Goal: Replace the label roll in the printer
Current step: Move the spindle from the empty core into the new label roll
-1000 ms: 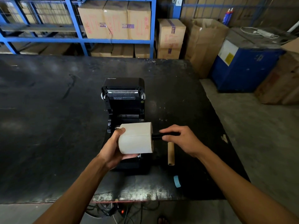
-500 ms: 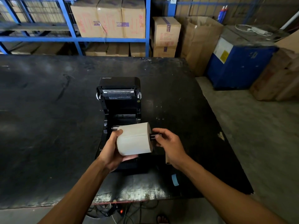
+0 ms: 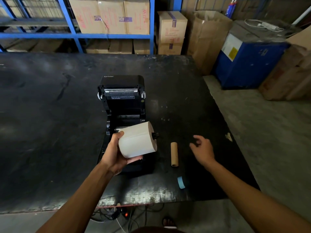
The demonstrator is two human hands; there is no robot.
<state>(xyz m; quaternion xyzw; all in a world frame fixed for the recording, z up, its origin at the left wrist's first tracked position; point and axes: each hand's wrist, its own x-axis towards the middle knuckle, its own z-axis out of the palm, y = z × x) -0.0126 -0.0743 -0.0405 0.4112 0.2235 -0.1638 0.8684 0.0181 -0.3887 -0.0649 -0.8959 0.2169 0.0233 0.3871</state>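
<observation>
Label roll (image 3: 137, 140), with the black spindle (image 3: 155, 135) now seated through its core, is held over the open printer (image 3: 122, 101) by the left hand (image 3: 116, 153), whose fingers are closed round it. Right hand (image 3: 202, 148) has been withdrawn from the spindle and hovers empty, fingers loosely spread, above the worktop (image 3: 50, 115) beside the spent core (image 3: 174, 154). Lowering the roll into the bay is judged the next step.

White label roll (image 3: 137, 140), black printer (image 3: 122, 98), brown cardboard core (image 3: 174, 154), black table (image 3: 50, 115).
</observation>
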